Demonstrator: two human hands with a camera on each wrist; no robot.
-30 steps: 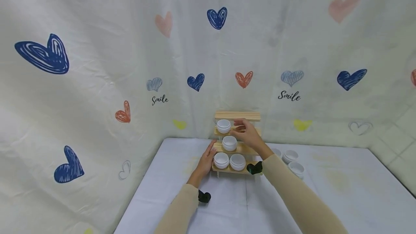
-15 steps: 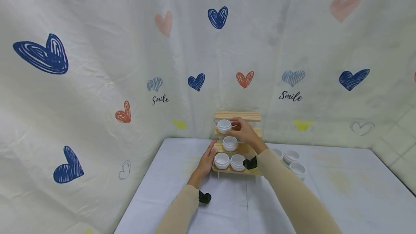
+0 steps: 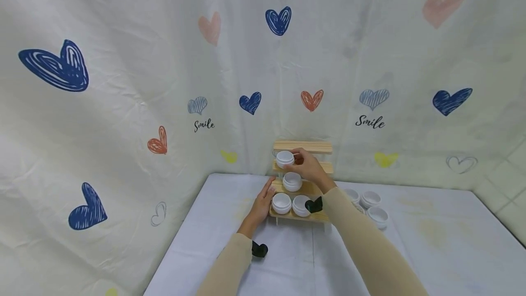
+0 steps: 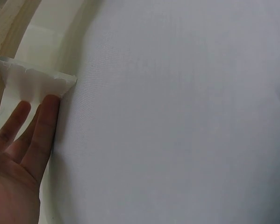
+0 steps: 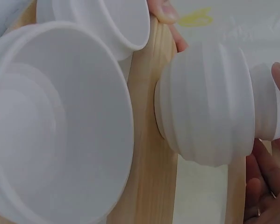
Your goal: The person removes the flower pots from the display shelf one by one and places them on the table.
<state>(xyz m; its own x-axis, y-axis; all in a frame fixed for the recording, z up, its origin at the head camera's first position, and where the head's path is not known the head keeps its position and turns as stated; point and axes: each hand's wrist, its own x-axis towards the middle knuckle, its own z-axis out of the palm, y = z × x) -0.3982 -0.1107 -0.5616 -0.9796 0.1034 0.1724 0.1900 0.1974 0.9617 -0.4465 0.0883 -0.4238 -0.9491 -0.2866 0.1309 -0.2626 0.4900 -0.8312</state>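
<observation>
At the left end of the second shelf (image 3: 327, 167) from the top of a wooden rack (image 3: 304, 146), a white cup (image 3: 284, 159) is held upright; being round, it has no clear long axis. It lies just left of the right hand (image 3: 308, 168), the nearer one, whose thumb and fingers pinch its right side. Lower down, the left hand (image 3: 258, 205) touches the rack's left side, fingers nearly straight. Three lower cups (image 3: 281, 204) share the rack; more cups (image 3: 377, 216) stand right of it on the desk (image 3: 431, 250).

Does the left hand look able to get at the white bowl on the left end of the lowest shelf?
Probably yes: the left hand is at the left side of the tiered wooden stand, close to that white bowl, grips no bowl, and nothing visible stands between them.
</observation>
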